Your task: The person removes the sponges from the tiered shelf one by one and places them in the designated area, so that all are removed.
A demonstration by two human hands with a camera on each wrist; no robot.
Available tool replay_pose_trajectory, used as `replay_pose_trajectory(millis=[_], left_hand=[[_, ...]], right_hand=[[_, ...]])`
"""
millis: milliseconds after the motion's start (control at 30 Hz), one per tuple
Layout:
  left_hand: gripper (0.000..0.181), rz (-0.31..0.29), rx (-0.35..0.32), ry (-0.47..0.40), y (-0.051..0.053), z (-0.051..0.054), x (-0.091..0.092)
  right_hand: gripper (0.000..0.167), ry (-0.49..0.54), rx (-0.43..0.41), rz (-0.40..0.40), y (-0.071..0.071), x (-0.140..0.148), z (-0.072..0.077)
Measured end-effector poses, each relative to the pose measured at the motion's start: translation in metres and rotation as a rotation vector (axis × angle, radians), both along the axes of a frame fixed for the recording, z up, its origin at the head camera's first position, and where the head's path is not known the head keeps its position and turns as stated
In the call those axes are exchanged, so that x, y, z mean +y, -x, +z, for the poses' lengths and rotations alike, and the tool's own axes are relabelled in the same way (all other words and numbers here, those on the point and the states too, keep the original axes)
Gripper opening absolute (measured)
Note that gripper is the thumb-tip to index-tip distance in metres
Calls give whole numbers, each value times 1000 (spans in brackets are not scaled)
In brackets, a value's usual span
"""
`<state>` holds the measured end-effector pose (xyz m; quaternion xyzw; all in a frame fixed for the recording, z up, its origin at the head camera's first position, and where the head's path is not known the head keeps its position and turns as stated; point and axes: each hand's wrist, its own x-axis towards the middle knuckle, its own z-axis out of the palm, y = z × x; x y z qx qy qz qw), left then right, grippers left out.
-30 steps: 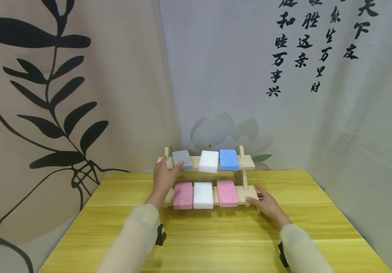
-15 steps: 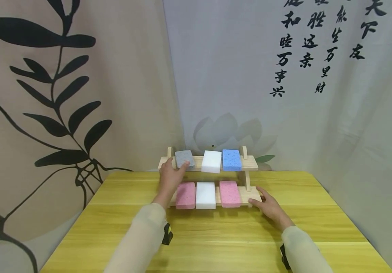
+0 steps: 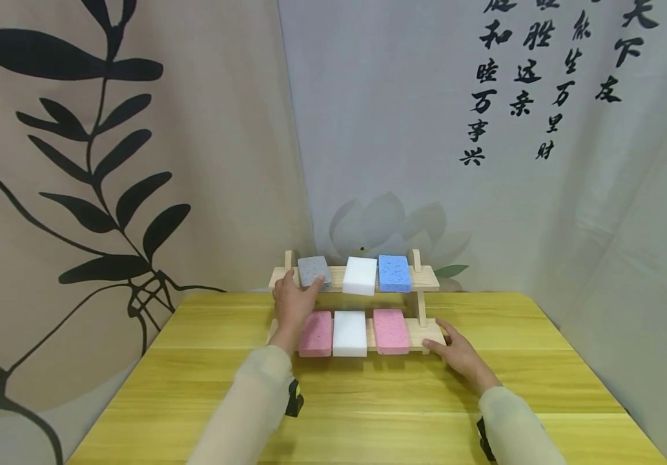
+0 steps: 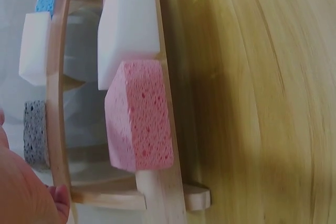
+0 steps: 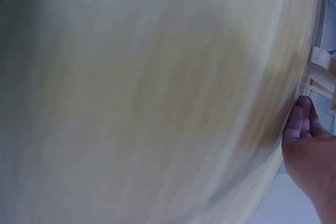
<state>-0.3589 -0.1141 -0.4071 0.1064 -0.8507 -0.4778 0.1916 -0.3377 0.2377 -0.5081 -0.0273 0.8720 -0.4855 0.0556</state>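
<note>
Wooden rack (image 3: 426, 279), two-tier, standing on table (image 3: 368, 400); six sponges (image 3: 359, 276) aboard. Left hand (image 3: 294, 303): thumb at grey sponge (image 3: 312, 267), fingers left of it; clasp cannot be told. Right hand (image 3: 460, 354): clamped on rack's lower right end. Advised: brace firmly, nudge gently.

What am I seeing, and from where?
No machine, just a person's bare left hand and right hand. The wide view comes from the head, the others from each wrist. A wooden rack stands on the table. Its upper shelf bears a grey sponge, white block and blue sponge; its lower shelf, two pink sponges flanking another white block. The left hand is at the upper shelf's left end, by the grey sponge; the right at the lower shelf's right end. Whether either grips is unclear.
</note>
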Motion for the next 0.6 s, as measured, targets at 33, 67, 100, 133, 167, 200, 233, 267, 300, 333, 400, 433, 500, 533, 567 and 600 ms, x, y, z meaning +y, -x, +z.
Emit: replay_pose_trajectory(millis=[33,67,100,133,167,200,233,267,300,333,400,433,500,533,567,600], left_hand=[[87,11,3,-4,1,-1,2],[87,20,4,-9,1,-1,3],[87,28,5,-15,2,-2,5],[87,35,6,-26,2,-3,7],[88,44,6,-36,3,-3,9],[88,54,7,-41,4,-4,10],[88,64,8,-52,4,-4,12],[89,76,3,-63,5,-4,14],[89,86,5,-72,5,-4,15],[89,97,4,-81,6,-4,16],[90,116,-2,-87,7,-5,19],[90,123,-4,-91,7,-5,20],[90,133,-2,-95,8,-5,21],[90,136,-4,-97,8,-5,23],[90,139,-4,-98,9,-6,24],[91,144,-4,-101,10,-6,25]], right_hand=[[86,-2,-2,1,0,0,0],[85,2,-8,-3,0,0,0],[85,4,-12,-5,1,0,0],[86,7,-16,-9,1,0,0],[86,9,-19,-7,1,0,0],[86,13,-22,-7,0,0,0],[86,17,-24,-6,0,0,0],[85,23,-26,-10,0,0,1],[85,23,-24,-8,-1,-1,1],[85,25,-23,-7,-1,-1,1],[85,29,-23,-7,-2,-1,1],[85,31,-24,-10,-2,-1,1],[85,27,-23,-12,-2,-1,0],[85,24,-23,-12,-2,-1,-1],[85,21,-22,-12,-1,0,-1],[85,17,-20,-13,-1,0,-1]])
